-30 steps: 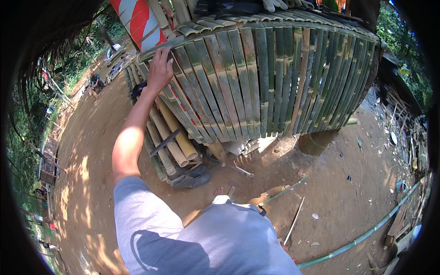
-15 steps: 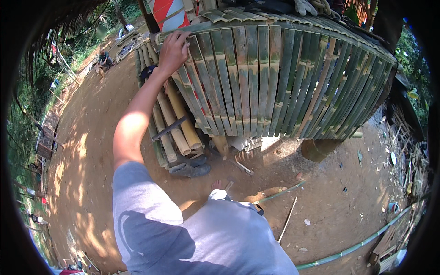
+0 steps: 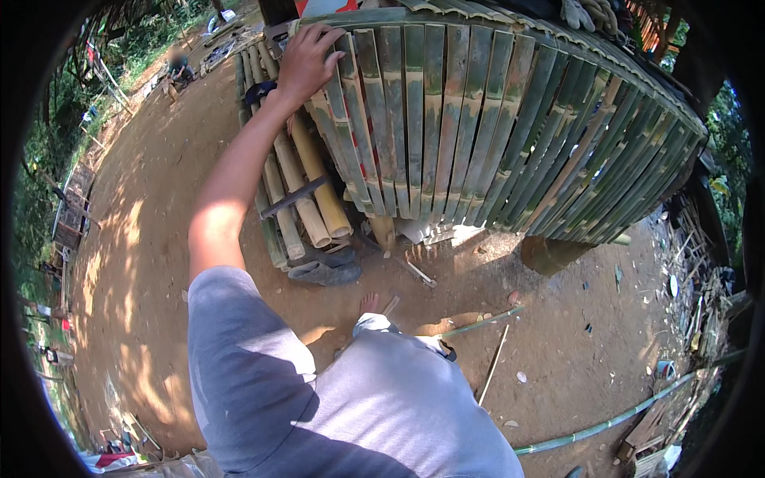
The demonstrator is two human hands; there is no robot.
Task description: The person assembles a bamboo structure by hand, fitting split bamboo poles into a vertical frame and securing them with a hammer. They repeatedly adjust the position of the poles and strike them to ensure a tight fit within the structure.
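My left hand [image 3: 307, 67] is at the upper left, at the left end of a wall of upright split-bamboo slats [image 3: 434, 119]. Its fingers curl over the horizontal bamboo rail [image 3: 382, 20] along the wall's top, and the thumb sits lower, on the slat side. The palm is turned away, so the exact contact cannot be seen. Green and brown slats stand side by side with narrow gaps. My right hand is out of view.
Left of the wall lie thick bamboo poles [image 3: 305, 171] with a dark crosspiece [image 3: 293, 197]; dark boots [image 3: 325, 269] are below. A stump-like post [image 3: 554, 253] stands beneath the wall. A long green pole [image 3: 610, 430] crosses the ground. Another person [image 3: 180, 73] sits far left.
The view has shifted, so the wall sits higher and its right end reaches further right. My left hand stays at the rail's left end, its fingers spread slightly more.
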